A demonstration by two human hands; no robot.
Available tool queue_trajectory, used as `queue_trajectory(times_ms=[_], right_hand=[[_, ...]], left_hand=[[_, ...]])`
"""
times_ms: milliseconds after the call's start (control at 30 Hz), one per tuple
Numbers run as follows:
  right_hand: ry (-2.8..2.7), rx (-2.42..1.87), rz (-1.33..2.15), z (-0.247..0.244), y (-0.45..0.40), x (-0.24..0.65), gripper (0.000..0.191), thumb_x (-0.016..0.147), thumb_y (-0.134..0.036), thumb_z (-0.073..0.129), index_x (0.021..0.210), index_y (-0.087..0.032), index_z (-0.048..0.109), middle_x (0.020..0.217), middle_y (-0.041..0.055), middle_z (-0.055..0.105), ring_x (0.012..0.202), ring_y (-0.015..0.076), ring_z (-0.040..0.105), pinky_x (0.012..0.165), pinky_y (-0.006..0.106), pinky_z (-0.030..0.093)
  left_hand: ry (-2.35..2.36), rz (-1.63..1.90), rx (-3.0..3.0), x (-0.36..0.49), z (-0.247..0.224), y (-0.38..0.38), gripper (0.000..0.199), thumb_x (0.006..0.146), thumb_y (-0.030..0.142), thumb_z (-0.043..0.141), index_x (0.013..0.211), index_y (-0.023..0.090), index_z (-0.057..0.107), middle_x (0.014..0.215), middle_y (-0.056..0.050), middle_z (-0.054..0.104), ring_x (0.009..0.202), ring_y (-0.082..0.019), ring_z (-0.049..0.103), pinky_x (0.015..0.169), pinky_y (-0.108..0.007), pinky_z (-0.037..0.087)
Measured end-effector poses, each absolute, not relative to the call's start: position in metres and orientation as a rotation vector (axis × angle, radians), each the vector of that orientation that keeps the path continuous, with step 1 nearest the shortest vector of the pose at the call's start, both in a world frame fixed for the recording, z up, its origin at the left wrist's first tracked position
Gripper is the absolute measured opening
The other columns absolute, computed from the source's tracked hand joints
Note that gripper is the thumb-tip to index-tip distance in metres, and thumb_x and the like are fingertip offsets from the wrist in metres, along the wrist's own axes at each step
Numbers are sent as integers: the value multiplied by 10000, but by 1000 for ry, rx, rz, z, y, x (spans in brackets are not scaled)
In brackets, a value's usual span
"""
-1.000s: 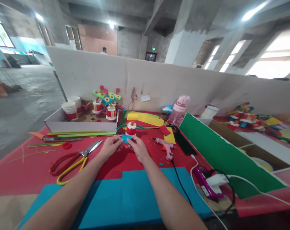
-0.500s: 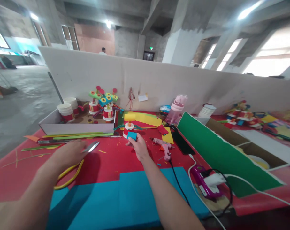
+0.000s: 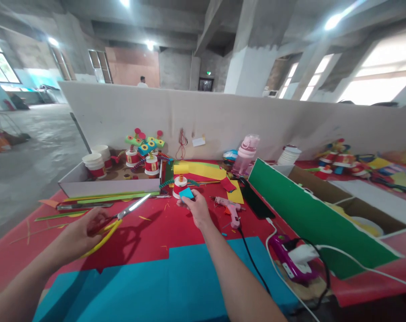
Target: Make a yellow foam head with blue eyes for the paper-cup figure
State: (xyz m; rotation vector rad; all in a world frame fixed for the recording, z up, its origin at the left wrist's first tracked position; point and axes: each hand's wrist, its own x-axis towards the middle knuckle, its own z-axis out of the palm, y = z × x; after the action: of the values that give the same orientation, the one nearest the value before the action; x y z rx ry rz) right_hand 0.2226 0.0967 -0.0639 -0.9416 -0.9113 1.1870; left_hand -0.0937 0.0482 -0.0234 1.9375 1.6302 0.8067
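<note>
My left hand (image 3: 84, 232) is closed on the yellow-handled scissors (image 3: 107, 237), gripping them by the handles. Their silver blades point up and right, above the red tabletop. Between the thumb and fingers of my right hand (image 3: 199, 209) is a small piece of blue paper (image 3: 186, 193). Just behind that paper stands a paper cup figure (image 3: 180, 182) with a yellow roll on a spring and green folded arms. A large blue sheet (image 3: 132, 286) lies under both forearms.
A pink glue gun (image 3: 230, 208) with a black cord lies right of my right hand, near a phone (image 3: 258, 203) and a purple power strip (image 3: 290, 264). A white box (image 3: 111, 188) holds several cup figures. A green-sided box (image 3: 310, 214) stands at right.
My left hand has closed around the scissors' handles and lifted them, blades tilting upward. My right hand keeps the blue paper, now turned slightly. The camera view has shifted a little.
</note>
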Motion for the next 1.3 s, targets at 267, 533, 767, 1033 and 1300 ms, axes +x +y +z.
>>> queue_trajectory(times_ms=[267, 533, 767, 1033, 1300], right_hand=[[-975, -868, 1083, -65, 103, 233, 235, 679, -371, 683, 796, -180, 611, 663, -20, 614, 600, 107, 556, 648, 257, 474], [-815, -750, 1107, -55, 104, 241, 264, 659, -327, 697, 822, -213, 523, 762, -8, 645, 662, 151, 627, 655, 302, 510], [-724, -676, 1168, -56, 102, 236, 273, 658, -311, 723, 805, -221, 511, 749, -31, 637, 664, 129, 638, 715, 300, 524], [-663, -599, 1300, -51, 96, 232, 282, 642, -287, 759, 811, -224, 542, 746, -37, 654, 672, 107, 616, 736, 273, 534], [-667, -542, 1361, -53, 93, 228, 225, 664, -241, 761, 779, -210, 570, 726, -51, 667, 662, 75, 609, 690, 202, 543]], left_hand=[[1080, 1100, 1563, 16, -9, 81, 502, 674, 348, 690, 1116, 207, 498, 513, 80, 481, 365, -94, 446, 380, -205, 371], [1253, 882, 2314, 36, -56, 85, 360, 831, 284, 454, 1190, 271, 446, 987, -51, 625, 784, -195, 624, 610, -241, 434], [1534, 476, 2525, 28, -53, 80, 460, 836, 228, 399, 1293, 264, 366, 1226, -108, 574, 894, -241, 643, 649, -257, 412], [1596, 289, 2604, 30, -47, 79, 419, 843, 209, 357, 1262, 228, 373, 1202, -125, 586, 890, -261, 648, 618, -274, 389], [1554, 327, 2640, 31, -47, 76, 353, 863, 212, 337, 1214, 221, 375, 1143, -102, 616, 870, -252, 651, 607, -278, 388]])
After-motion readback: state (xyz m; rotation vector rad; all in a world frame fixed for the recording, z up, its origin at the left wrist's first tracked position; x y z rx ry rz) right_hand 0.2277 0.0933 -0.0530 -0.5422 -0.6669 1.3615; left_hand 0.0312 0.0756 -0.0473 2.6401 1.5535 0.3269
